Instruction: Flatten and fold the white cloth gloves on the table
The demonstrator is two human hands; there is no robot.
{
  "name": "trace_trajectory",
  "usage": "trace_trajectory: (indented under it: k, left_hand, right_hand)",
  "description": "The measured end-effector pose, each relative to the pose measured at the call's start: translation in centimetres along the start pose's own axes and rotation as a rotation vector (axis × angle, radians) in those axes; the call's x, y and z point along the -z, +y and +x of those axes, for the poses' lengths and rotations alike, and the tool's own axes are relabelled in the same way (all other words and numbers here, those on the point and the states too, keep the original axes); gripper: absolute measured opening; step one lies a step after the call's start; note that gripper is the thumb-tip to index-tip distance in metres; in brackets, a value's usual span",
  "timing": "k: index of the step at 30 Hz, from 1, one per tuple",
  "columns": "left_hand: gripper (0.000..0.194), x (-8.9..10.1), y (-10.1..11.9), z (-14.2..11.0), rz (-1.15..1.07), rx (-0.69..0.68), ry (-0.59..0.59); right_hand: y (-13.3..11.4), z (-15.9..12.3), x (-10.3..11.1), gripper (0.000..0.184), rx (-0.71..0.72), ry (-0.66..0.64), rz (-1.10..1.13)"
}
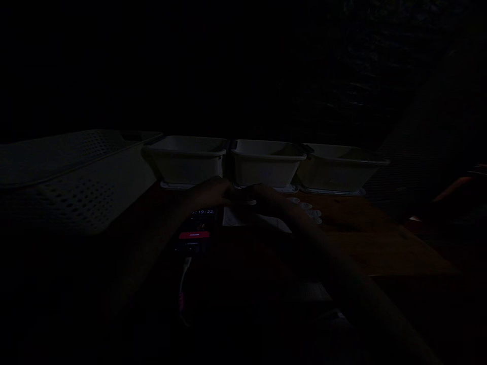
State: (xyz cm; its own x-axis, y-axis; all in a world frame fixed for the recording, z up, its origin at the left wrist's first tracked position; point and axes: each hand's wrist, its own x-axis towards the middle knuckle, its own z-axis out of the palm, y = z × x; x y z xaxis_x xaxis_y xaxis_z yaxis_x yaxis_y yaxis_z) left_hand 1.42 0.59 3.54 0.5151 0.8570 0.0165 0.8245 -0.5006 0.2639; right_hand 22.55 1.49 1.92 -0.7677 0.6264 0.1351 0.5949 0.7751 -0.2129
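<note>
In very dim light, my left hand (217, 188) and my right hand (262, 191) meet over the table in front of the middle tub. Their fingers look bent inward and closed together. A small pale spot shows at the right fingertips; what the hands hold is too dark to name. Just below them lies a flat white piece (233, 218), perhaps paper or cloth, partly covered by my right wrist. Several pale rounded shapes (308, 209) lie to the right of my right hand. A phone (195, 230) with a lit screen is beside my left forearm.
Three light tubs stand in a row: left (186, 165), middle (266, 170) and right (337, 175). A perforated white basket (129, 177) is at the left. A white cable (183, 276) runs from the phone. Another person's arm (452, 191) shows beyond the wooden table (380, 243).
</note>
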Motion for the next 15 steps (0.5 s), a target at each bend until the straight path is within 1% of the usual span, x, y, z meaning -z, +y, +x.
trace_trajectory:
  k: [2, 5, 8, 12, 15]
  left_hand:
    - [0.015, 0.3, 0.3, -0.2, -0.042, -0.018, -0.089]
    - [0.012, 0.2, 0.3, -0.4, -0.06, -0.004, -0.165]
    - [0.018, -0.3, -0.1, -0.4, -0.061, -0.016, -0.164]
    - [0.026, -0.9, -0.6, -0.2, -0.039, -0.004, -0.153]
    - [0.028, -1.0, -0.6, -0.1, -0.039, -0.003, -0.168]
  right_hand:
    - [0.4, 0.0, 0.3, 0.032, 0.027, -0.027, 0.046]
    - [0.7, -0.2, 1.0, 0.029, -0.029, -0.076, 0.064]
    - [1.8, -0.5, 1.8, 0.023, -0.098, -0.057, 0.078]
    - [5.0, -0.9, 2.0, 0.021, -0.149, 0.006, 0.031]
    - [6.8, -1.1, 2.0, 0.025, -0.21, -0.034, -0.003]
